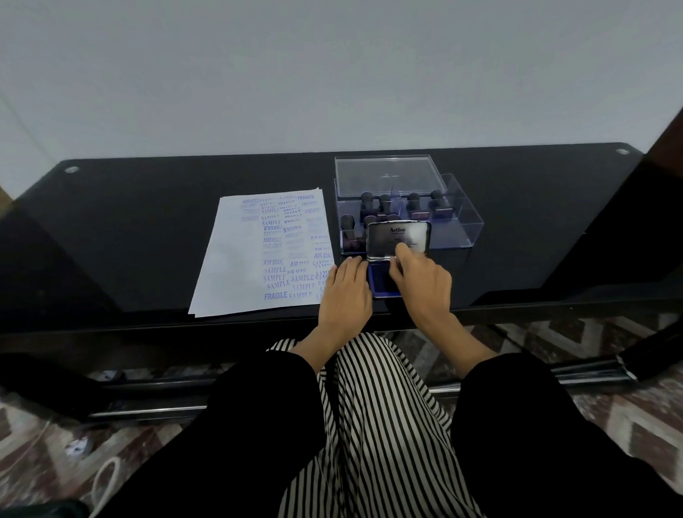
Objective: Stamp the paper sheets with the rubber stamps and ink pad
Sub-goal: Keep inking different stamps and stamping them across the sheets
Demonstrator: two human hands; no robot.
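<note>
Overall: head view only, looking down at a black glossy surface (118, 235) set against a pale wall.
Ink pad (381, 282): lies near the front edge of the surface, between the two hands; its blue inked bed is uncovered.
Pad lid (399, 237): silver, printed "Artline", raised at the far side of the blue bed with its printed face toward the camera.
Right hand (424, 281): hangs over the right part of the ink pad with bent fingers, one fingertip touching the lower part of the pad lid; I cannot tell whether it pinches the lid or only touches it.
Left hand (345, 293): lies flat and relaxed just beside the ink pad's left edge, fingers fairly straight, holding nothing, its outer side over the right margin of the paper.
Paper sheets (235, 262): a small stack left of the hands, the top sheet crowded with blue prints such as SAMPLE, FRAGILE and AIR MAIL.
Rubber stamps (384, 207): black-handled, upright in a clear box (462, 223) just behind the ink pad, untouched by either hand.
Lap: striped cloth (376, 412) between black sleeves.
</note>
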